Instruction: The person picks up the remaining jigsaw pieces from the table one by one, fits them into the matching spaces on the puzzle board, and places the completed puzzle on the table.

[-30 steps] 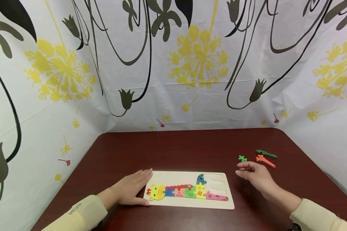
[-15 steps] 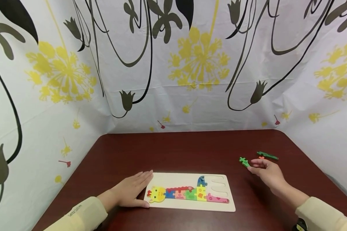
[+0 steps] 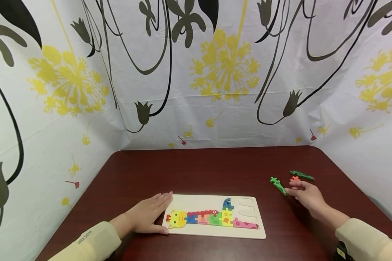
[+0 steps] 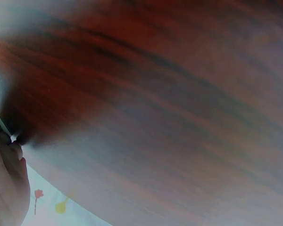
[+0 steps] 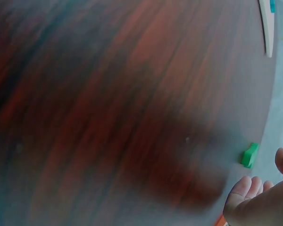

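Left hand, fingers straight, rests at the edge of a pale, smooth, round-cornered puzzle board, its giraffe pieces interlocked, leg slots bare. On the glossy, dark worktop lies a knobbed, bright-green piece, newly uncovered along its length, presumably awaiting placing. Last, the right hand, loosely curled, apparently empty, mostly hides an orange piece near a slim dark-green piece.

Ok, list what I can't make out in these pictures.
Head: most of the orange piece, hidden behind the right hand.
Head: any marks on the dark green piece, too small to read.
Left wrist: part of the left hand, cut off by the left edge.
Right wrist: most of the puzzle board, cut off by the top edge.
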The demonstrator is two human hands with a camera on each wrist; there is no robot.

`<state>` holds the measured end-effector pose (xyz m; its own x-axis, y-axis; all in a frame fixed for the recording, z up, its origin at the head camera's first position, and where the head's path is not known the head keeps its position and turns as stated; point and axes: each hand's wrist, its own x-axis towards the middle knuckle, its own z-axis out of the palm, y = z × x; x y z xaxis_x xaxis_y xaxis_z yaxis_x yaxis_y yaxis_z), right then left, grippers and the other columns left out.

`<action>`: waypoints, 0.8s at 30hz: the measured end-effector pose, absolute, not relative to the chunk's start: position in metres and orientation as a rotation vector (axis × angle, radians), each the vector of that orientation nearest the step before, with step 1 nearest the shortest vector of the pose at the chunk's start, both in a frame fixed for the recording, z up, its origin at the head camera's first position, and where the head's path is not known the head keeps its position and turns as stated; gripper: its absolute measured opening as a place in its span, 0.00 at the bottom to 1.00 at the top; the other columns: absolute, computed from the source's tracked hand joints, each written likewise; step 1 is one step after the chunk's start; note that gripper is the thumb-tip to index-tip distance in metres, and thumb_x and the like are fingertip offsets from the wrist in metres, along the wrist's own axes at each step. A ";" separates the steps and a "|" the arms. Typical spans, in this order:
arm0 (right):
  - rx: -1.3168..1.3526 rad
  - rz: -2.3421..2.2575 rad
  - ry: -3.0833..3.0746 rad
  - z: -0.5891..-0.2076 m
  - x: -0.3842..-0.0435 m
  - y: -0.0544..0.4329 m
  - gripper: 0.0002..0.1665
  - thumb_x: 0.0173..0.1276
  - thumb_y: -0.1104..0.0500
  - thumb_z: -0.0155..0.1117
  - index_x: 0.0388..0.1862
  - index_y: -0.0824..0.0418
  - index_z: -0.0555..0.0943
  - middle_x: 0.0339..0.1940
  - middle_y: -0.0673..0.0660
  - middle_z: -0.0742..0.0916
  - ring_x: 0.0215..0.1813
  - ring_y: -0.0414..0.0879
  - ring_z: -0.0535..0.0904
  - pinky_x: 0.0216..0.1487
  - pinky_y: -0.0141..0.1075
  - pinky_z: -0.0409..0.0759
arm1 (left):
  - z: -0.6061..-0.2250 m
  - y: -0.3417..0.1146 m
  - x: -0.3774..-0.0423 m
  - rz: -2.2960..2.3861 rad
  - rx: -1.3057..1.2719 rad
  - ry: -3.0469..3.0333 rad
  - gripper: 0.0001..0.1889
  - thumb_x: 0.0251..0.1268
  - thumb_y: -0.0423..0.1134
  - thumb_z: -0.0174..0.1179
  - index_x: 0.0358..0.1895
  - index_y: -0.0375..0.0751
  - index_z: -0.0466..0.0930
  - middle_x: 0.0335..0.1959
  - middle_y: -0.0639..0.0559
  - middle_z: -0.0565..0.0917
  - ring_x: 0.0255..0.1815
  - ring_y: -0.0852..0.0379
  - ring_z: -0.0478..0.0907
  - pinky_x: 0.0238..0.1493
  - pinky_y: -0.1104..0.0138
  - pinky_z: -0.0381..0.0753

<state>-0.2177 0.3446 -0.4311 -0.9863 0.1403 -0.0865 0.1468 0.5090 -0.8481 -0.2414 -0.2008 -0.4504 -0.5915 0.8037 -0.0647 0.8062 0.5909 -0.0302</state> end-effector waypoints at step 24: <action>0.239 -1.394 2.849 -0.449 -0.224 0.341 0.33 0.66 0.54 0.68 0.60 0.76 0.73 0.53 0.70 0.79 0.50 0.58 0.75 0.39 0.37 0.75 | -0.452 -0.201 -0.242 -0.105 1.351 2.768 0.54 0.60 0.79 0.36 0.78 0.37 0.47 0.78 0.45 0.50 0.77 0.51 0.49 0.72 0.55 0.54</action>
